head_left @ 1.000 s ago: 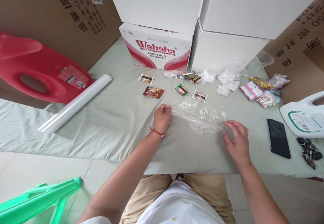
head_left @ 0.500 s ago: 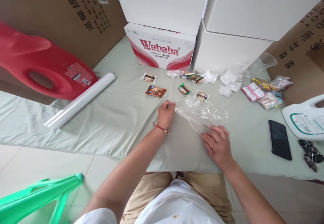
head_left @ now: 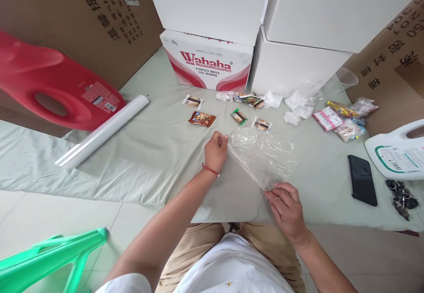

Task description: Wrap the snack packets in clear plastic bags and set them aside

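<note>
A crinkled clear plastic bag (head_left: 261, 154) lies spread on the green-grey cloth in front of me. My left hand (head_left: 216, 152) pinches its left corner. Lower down, the fingers of my right hand (head_left: 285, 204) are closed on the bag's near edge, which runs taut between both hands. Just beyond the bag sit small wrapped snacks: a brown cookie packet (head_left: 202, 118), a green-edged biscuit (head_left: 239, 116) and a clear-wrapped biscuit (head_left: 261, 124). Another clear-wrapped biscuit (head_left: 193, 102) lies farther left.
Crumpled plastic (head_left: 298, 105) and colourful snack packets (head_left: 342, 121) lie at the right. A phone (head_left: 362, 180), keys (head_left: 402, 198) and a white jug (head_left: 397, 152) stand near the right edge. Leftward are a film roll (head_left: 102, 132) and a red jug (head_left: 76, 92). A Wahaha carton (head_left: 208, 63) stands behind.
My right hand has moved down and toward me, pulling the bag's near edge straighter. The left hand keeps its pinch on the corner. The view has shifted slightly.
</note>
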Available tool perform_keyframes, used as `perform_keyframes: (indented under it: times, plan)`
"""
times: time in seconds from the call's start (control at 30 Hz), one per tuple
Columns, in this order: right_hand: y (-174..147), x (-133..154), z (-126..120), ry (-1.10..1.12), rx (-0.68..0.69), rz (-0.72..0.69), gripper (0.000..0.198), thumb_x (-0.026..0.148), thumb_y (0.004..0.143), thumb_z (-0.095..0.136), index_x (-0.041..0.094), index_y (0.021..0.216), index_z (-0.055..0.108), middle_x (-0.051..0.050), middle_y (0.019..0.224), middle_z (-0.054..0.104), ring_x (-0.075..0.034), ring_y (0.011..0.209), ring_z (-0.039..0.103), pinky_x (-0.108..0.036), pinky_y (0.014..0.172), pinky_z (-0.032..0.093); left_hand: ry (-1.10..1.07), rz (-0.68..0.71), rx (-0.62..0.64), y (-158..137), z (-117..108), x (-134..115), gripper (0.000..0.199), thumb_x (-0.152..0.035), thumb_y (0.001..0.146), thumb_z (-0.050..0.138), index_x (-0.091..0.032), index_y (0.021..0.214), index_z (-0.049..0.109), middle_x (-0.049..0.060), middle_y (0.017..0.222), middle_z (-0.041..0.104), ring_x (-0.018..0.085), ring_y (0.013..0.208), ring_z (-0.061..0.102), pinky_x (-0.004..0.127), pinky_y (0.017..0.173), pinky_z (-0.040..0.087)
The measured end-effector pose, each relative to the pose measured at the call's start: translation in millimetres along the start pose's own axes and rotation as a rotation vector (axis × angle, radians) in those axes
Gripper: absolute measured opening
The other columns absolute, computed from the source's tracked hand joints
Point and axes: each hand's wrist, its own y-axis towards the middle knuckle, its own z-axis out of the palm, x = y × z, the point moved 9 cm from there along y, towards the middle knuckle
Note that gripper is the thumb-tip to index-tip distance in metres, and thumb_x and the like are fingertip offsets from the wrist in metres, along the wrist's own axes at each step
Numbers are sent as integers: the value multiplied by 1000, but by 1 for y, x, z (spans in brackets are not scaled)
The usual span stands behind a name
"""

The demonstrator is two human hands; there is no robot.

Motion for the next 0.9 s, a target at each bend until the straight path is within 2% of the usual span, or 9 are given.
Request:
perform_keyframes:
  times: [0.1,0.2,0.3,0.43,0.5,0.57,0.63,0.7,0.9]
  plan:
    - [0,3,6,70,64,23,34,4,94,60,24,118,73,-6,90,73,-24,102,64,-43,86,60,41,13,7,-2,-7,2,27,-33,93,59,-23,72,46,-8,57,40,12,55,37,26,59,29]
    - [7,17,9,217,296,-32,23,15,100,58,24,113,74,-5,87,73,-21,91,67,-37,77,61,50,22,41,-4,-10,3,29,-37,93,59,-23,71,48,-8,54,40,13,53,35,26,57,27]
    - [30,24,-9,306,474,-47,20,29,103,58,25,117,72,-5,101,77,-18,89,71,-31,77,61,56,67,89,-11,-8,1,28,-39,93,60,-22,72,51,-7,53,41,13,52,36,26,56,26]
    - [94,3,-40,252,202,15,19,21,102,57,23,113,73,-6,102,77,-18,91,72,-30,80,59,57,92,160,-22,-2,1,24,-42,91,61,-22,78,55,-8,53,42,13,52,38,25,56,29]
    - [115,-1,-9,216,270,-41,24,24,105,52,24,111,75,-6,104,77,-19,93,72,-32,81,59,51,88,186,-25,0,1,24,-45,90,62,-22,81,57,-8,52,41,13,51,38,25,55,29]
    - [123,-3,43,186,422,-126,31,28,107,47,24,121,73,-7,122,75,-21,114,68,-36,95,57,37,78,198,-25,-1,2,26,-48,89,62,-23,85,57,-8,51,42,13,50,40,26,55,30]
    - [122,-6,92,121,533,-182,39,35,108,46,22,140,63,-8,145,64,-26,140,54,-48,117,45,22,57,197,-24,-6,5,28,-50,89,61,-23,89,57,-9,51,44,14,49,42,26,55,32]
    - [119,-16,125,44,573,-145,49,41,109,42,20,152,52,-10,159,50,-29,151,41,-57,125,31,26,33,184,-21,-18,9,29,-51,89,61,-23,93,56,-9,51,47,15,49,45,27,57,34]
    - [116,-37,143,-49,576,24,54,43,111,29,19,156,48,-8,166,39,-29,156,32,-57,128,21,152,-36,126,-13,-62,24,29,-49,84,65,-24,96,55,-9,51,46,16,49,45,28,58,36]
